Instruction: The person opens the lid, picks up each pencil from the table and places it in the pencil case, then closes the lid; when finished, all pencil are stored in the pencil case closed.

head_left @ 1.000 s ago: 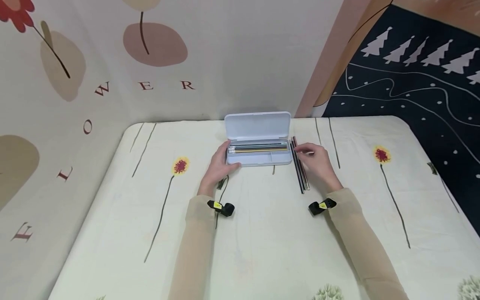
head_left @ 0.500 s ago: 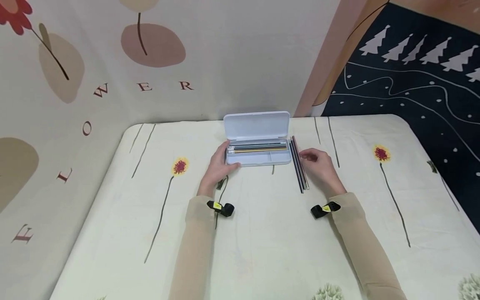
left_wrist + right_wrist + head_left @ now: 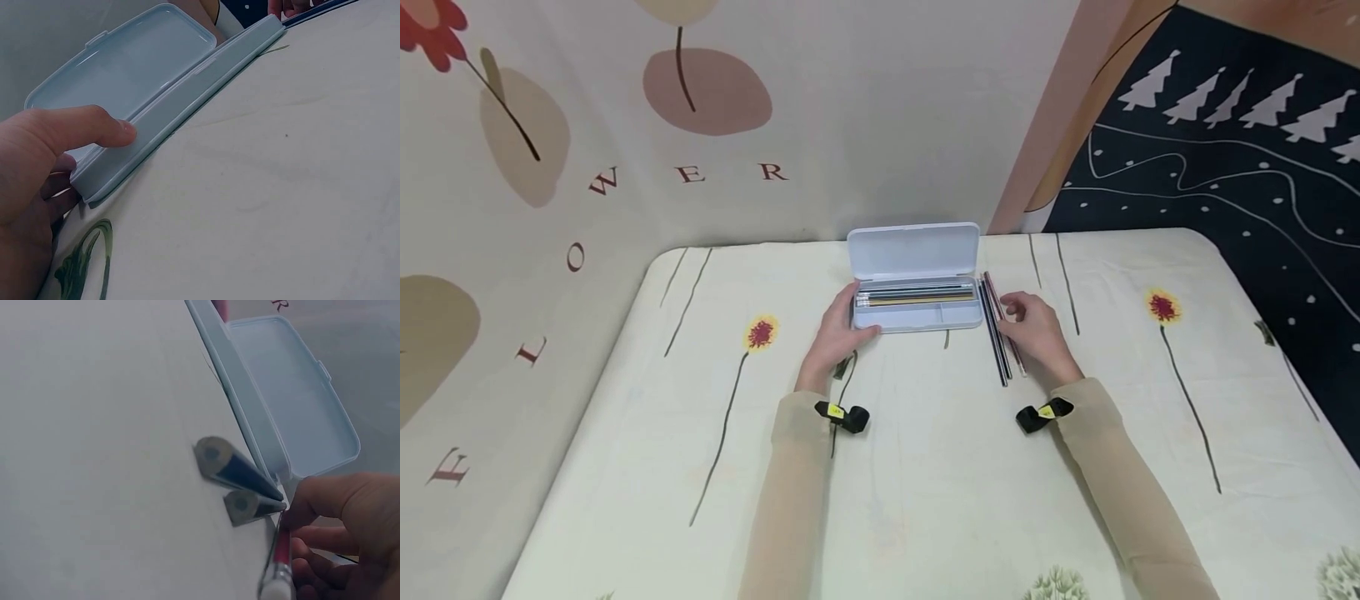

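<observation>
A pale blue pencil case [image 3: 898, 320] lies with its lid [image 3: 913, 252] raised at the table's back. Several pencils [image 3: 917, 293] lie inside its rear compartment. My left hand [image 3: 838, 333] holds the case's left end, the thumb on its front wall, as the left wrist view shows too. To the right of the case, two dark pencils [image 3: 996, 342] lie side by side on the cloth. My right hand [image 3: 1036, 332] pinches a red pencil [image 3: 283, 547] with a white eraser end, just right of them. Its far part [image 3: 991, 290] still lies close to the dark ones.
A white cloth [image 3: 925, 467] printed with flowers covers the table. Behind the case rises a printed fabric wall [image 3: 880, 125], with a dark tree-patterned panel [image 3: 1225, 183] at the right. The case's front compartment [image 3: 898, 317] has a divider toward its right end.
My right hand drew back slightly from the pencils, then came in again. The red pencil's near end has swung right, apart from the dark pencils. My left hand stays on the case.
</observation>
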Tool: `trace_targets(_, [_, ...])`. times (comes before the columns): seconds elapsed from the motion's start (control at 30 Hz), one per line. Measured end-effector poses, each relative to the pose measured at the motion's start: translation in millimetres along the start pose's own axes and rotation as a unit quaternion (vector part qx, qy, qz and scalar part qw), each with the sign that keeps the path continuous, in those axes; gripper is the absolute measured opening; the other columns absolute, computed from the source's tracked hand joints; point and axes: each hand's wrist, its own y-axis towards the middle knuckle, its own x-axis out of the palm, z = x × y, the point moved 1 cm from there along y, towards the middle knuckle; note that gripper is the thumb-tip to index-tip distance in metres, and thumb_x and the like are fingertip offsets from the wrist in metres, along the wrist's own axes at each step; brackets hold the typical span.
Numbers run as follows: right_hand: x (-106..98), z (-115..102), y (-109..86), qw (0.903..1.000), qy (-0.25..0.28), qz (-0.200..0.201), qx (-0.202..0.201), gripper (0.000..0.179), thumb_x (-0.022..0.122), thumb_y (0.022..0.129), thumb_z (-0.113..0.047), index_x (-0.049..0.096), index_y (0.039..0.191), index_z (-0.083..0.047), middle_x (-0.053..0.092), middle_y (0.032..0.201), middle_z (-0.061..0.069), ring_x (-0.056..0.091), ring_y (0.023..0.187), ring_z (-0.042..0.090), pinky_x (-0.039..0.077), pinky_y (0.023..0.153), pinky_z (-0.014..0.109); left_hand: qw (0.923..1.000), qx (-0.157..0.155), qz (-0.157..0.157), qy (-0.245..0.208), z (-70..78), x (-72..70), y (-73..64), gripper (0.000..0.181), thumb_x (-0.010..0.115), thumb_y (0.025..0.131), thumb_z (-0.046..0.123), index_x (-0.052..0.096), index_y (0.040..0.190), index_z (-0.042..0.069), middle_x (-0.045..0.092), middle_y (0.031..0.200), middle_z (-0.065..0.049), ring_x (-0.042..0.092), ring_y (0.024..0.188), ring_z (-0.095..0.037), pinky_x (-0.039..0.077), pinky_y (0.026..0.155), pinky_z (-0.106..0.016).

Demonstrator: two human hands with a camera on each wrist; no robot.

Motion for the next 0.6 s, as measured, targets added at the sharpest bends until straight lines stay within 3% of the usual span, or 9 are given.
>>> trace_targets(0.4, [-1.3, 1.5, 0.8, 0.9996, -0.006, 0.028, 0.0, 0.032, 0.061, 0.089, -0.003, 0.059, 0.12, 0.005, 0.062, 0.093, 0.018, 0.054, 0.079, 0.028, 0.04, 0.066, 0.034, 1.0, 0.0, 0.0, -0.006, 0.7, -0.3, 0.0, 0.087, 0.075, 0.077, 0.004, 0.029, 0.151, 0.005, 0.03, 0.154, -0.012, 0.023, 0.142, -0.026, 0.016, 0.115, -0.037])
trace_targets(0.6, [-5.6, 4.4, -0.9, 0.9991, 0.017, 0.038, -0.006, 0.027, 0.061, 0.089, -0.002, 0.063, 0.115, 0.003, 0.064, 0.092, 0.019, 0.056, 0.079, 0.027, 0.043, 0.067, 0.032, 1.0, -0.004, 0.002, -0.005, 1.6, -1.0, -0.8, 0.087, 0.075, 0.078, 0.004, 0.029, 0.151, 0.005, 0.03, 0.154, -0.012, 0.023, 0.142, -0.025, 0.016, 0.115, -0.036])
